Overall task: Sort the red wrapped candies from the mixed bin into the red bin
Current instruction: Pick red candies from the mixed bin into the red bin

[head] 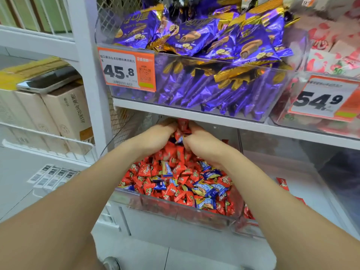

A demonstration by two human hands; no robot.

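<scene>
A clear mixed bin (175, 209) on the lower shelf holds a heap of red wrapped candies (171, 190) mixed with blue wrapped candies (204, 188). Both of my hands reach deep into the back of the bin, under the shelf above. My left hand (155, 137) curls its fingers round a bunch of red candies (182, 126) at the back. My right hand (200, 141) grips red candies from the other side, fingers curled. The fingertips are hidden in the pile. To the right, a neighbouring clear bin (282, 184) shows a few red wrappers.
The white shelf board (194, 112) sits close above my hands. Above it stands a bin of purple snack packs (204, 55) with an orange price tag (126, 71). Cardboard boxes (64, 114) fill the left shelving. A second price tag (321, 98) hangs at the right.
</scene>
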